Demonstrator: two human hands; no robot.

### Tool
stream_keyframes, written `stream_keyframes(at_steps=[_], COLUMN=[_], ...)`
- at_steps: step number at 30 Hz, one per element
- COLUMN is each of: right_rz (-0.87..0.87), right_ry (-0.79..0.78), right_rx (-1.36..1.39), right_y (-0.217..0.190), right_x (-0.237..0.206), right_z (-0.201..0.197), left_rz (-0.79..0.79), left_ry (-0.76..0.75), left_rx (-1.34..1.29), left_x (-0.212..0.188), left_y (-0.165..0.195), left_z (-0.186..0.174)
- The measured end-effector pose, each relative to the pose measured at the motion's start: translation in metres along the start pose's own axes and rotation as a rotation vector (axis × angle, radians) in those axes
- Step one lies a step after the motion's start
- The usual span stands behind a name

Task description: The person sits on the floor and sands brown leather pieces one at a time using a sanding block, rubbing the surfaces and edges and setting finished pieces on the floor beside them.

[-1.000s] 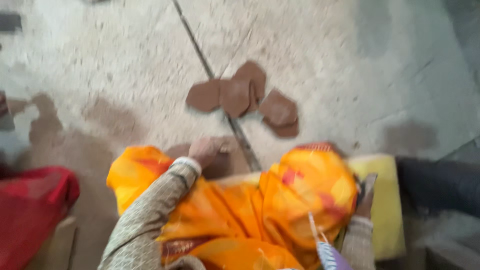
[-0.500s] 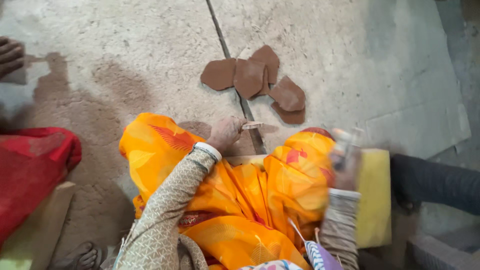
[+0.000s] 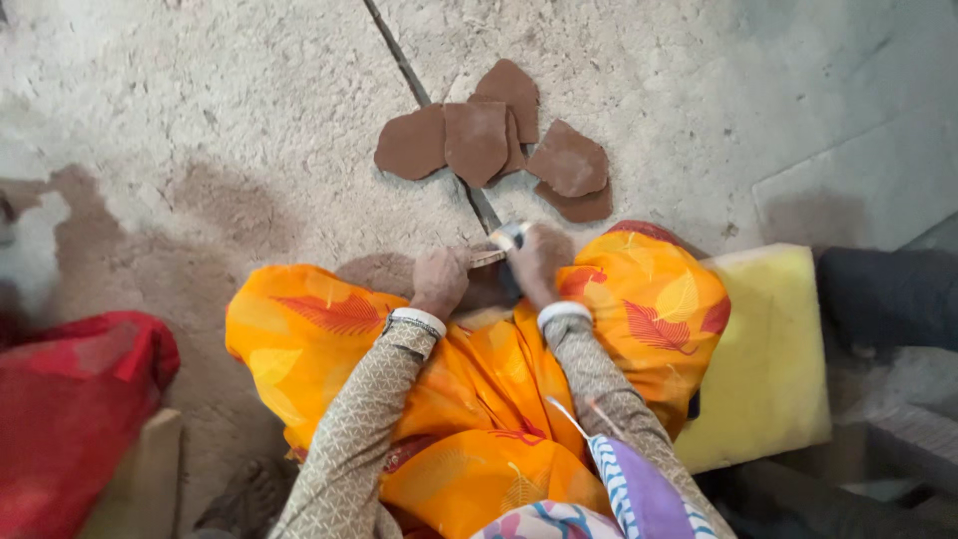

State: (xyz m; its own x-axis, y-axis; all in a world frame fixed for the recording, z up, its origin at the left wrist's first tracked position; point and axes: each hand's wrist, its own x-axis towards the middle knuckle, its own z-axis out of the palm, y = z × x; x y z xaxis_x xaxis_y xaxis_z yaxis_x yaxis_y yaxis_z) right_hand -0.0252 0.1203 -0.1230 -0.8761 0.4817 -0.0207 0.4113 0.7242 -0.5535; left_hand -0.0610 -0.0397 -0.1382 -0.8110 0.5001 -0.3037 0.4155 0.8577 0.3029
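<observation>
1. The left hand and right hand met low between the knees, over the floor.
2. Their fingers were curled around a small metal tool, held between both hands.
3. Flat clay pieces lay overlapping on the floor just ahead.
4. A yellow cushion sat at the right.

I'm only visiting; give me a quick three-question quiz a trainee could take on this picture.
1. True or false: the brown clay pieces lie on the yellow foam pad.
2. Which hand holds the small metal tool: A) left hand B) right hand?
3. What colour is the cloth bundle at the person's left?

Key: 1 false, they lie on the floor. 2 B. 3 red.
</observation>
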Motion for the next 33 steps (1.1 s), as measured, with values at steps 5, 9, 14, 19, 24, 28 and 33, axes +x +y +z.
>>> stream_keyframes(at_steps=[5, 9, 14, 19, 24, 28, 33], right_rz=[0.296, 0.310, 0.125, 0.169, 0.179, 0.072, 0.066], right_ry=[-0.025, 0.024, -0.041, -0.062, -0.072, -0.046, -0.014], right_rx=[0.230, 0.282, 0.201, 0.091, 0.036, -0.012, 0.096], right_y=[0.005, 0.003, -0.010, -0.015, -0.014, -0.012, -0.007], right_x=[-0.003, 0.002, 0.013, 0.008, 0.002, 0.004, -0.002], right_z=[0.003, 0.006, 0.013, 0.011, 0.012, 0.015, 0.018], left_rz=[-0.037, -0.014, 0.041, 0.017, 0.024, 0.028, -0.009], left_ry=[-0.039, -0.036, 0.001, -0.006, 0.023, -0.004, 0.044], left_rx=[-0.060, -0.040, 0.001, -0.018, 0.016, -0.013, -0.093], left_x=[0.011, 0.017, 0.015, 0.015, 0.011, 0.006, 0.008], left_y=[-0.009, -0.015, -0.015, -0.018, -0.016, -0.017, -0.024], left_z=[-0.012, -0.005, 0.003, 0.000, 0.006, 0.010, 0.011])
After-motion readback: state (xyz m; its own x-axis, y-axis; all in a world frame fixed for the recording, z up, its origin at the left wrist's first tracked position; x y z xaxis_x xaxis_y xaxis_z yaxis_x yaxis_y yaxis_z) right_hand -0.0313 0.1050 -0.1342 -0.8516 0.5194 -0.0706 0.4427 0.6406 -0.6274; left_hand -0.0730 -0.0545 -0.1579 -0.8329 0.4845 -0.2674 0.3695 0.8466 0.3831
